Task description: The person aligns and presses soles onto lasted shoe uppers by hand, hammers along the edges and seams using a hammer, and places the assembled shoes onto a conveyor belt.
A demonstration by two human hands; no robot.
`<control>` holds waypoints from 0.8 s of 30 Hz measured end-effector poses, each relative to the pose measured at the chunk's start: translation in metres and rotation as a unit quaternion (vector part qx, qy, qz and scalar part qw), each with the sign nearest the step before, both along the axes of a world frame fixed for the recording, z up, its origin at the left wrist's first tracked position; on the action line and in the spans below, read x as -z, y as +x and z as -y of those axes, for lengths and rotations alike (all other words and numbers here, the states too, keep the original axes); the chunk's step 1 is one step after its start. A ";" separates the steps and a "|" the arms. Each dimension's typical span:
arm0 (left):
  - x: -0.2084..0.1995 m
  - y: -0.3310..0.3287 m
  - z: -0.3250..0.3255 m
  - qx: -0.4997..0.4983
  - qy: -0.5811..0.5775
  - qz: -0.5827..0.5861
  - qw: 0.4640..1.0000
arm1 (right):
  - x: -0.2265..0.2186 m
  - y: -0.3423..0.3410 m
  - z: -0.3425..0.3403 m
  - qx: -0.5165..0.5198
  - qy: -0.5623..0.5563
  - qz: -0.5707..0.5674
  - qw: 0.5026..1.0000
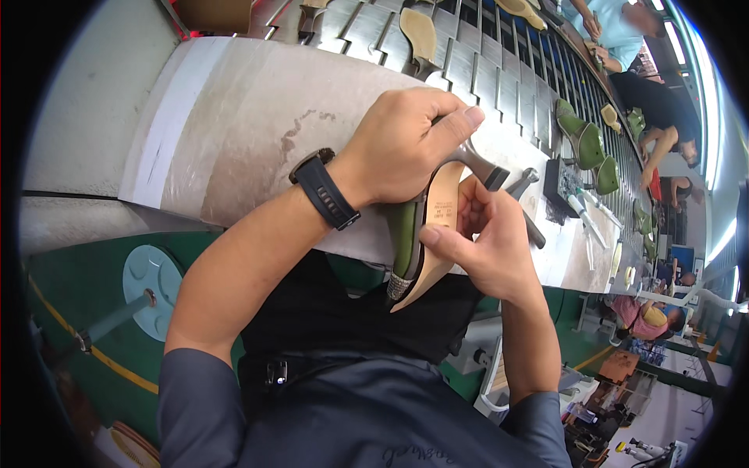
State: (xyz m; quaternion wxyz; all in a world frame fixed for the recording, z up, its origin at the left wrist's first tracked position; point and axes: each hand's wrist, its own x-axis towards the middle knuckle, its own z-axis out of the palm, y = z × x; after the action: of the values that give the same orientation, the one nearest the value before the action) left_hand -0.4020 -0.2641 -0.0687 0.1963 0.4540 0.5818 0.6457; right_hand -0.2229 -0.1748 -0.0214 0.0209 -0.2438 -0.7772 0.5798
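A green shoe (404, 238) with a glittery band at its lower tip is held over the bench's near edge. A tan sole (438, 238) with small printing lies along its side, its lower end slightly apart from the green upper. My right hand (493, 242) pinches the sole, thumb flat on its face and fingers curled round the far edge. My left hand (409, 144) is closed above the shoe, round a grey metal hammer (482, 165); the hand hides its handle. Another metal tool (524, 181) lies on the bench beside my right hand, partly hidden.
The pale stained workbench (257, 132) runs along a slatted metal conveyor (480, 78) carrying tan soles (419, 35) and green shoes (581, 136). A dark box (560, 187) and white brushes or tubes (587, 218) stand right. Co-workers (663, 97) work beyond; a light-blue stool (150, 285) is lower left.
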 end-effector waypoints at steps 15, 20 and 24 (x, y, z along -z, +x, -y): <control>0.033 0.007 0.097 -0.112 0.057 -0.093 0.988 | -0.001 0.013 -0.023 -0.061 0.371 -0.109 0.920; 0.028 0.045 0.110 -0.073 0.014 -0.284 0.956 | 0.006 0.015 -0.045 -0.117 0.406 -0.131 0.897; 0.026 0.047 0.107 -0.068 0.000 -0.301 0.951 | 0.013 0.014 -0.049 -0.126 0.377 -0.150 0.905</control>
State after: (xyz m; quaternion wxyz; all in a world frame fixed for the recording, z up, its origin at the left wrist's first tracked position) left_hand -0.3547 -0.3713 -0.0949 -0.0323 0.5863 0.6433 0.4913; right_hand -0.2091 -0.1256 -0.0339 0.1547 -0.0279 -0.9497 0.2709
